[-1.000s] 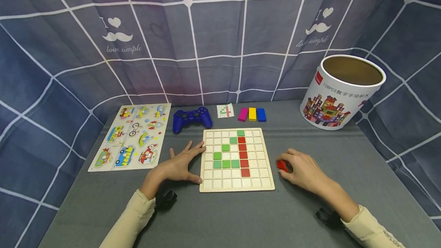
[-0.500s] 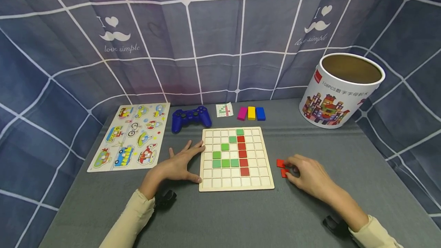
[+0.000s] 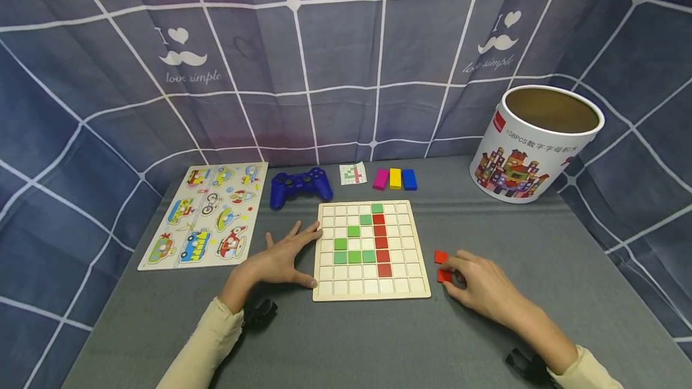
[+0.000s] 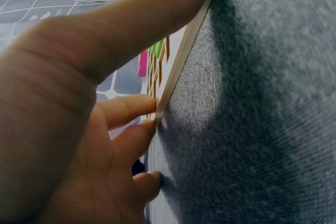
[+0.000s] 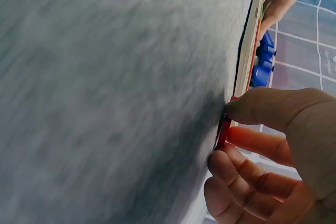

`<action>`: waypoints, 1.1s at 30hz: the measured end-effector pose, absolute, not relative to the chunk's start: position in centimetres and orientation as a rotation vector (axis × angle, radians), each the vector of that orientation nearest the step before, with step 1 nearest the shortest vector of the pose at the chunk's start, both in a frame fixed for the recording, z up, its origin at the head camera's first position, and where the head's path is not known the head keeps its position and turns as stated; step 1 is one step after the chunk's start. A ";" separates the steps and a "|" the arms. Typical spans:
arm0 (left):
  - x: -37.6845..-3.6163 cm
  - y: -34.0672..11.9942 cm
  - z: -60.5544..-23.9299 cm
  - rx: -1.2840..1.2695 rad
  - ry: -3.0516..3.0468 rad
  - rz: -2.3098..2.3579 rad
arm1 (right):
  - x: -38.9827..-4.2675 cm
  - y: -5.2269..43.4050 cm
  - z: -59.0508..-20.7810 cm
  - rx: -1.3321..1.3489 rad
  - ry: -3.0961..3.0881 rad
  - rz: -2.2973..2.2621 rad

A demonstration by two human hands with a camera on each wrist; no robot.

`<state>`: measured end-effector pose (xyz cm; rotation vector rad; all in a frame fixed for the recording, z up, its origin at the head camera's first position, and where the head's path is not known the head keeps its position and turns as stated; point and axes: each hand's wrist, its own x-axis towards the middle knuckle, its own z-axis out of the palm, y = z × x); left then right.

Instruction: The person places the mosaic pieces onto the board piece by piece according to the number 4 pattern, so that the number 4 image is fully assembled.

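Observation:
A wooden grid board (image 3: 372,293) lies flat on the grey table, with green tiles (image 3: 354,244) and a column of red tiles (image 3: 381,244) set in its squares. My left hand (image 3: 305,256) rests flat with spread fingers against the board's left edge (image 4: 184,45). Right of the board, my right hand (image 3: 451,272) pinches a red tile (image 3: 443,275) that lies on the cloth; the right wrist view shows thumb and fingers on this red tile (image 5: 223,129). A second red tile (image 3: 440,256) lies loose just beyond it.
Behind the board sit a blue game controller (image 3: 301,185), a small pattern card (image 3: 354,173) and pink, yellow and blue blocks (image 3: 395,179). A vehicle puzzle board (image 3: 208,214) lies at the left. An open white tub (image 3: 535,144) stands back right. Checked curtains enclose the table.
My right hand has drawn back toward me with one red tile, uncovering a second red tile left on the cloth. The left hand has stayed put.

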<state>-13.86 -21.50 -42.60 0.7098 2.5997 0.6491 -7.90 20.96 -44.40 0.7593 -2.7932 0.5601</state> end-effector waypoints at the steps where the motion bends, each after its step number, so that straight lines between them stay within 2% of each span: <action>1: -13.9 -21.5 -42.6 0.708 2.598 0.649 | -7.9 20.7 -44.4 0.767 -2.794 0.567; 20: -14.0 -21.5 -42.6 0.701 2.589 0.653 | -8.4 13.5 -44.1 1.159 -2.649 0.702; 33: -13.9 -21.5 -42.5 0.700 2.593 0.653 | -8.6 12.0 -44.1 1.206 -2.627 0.678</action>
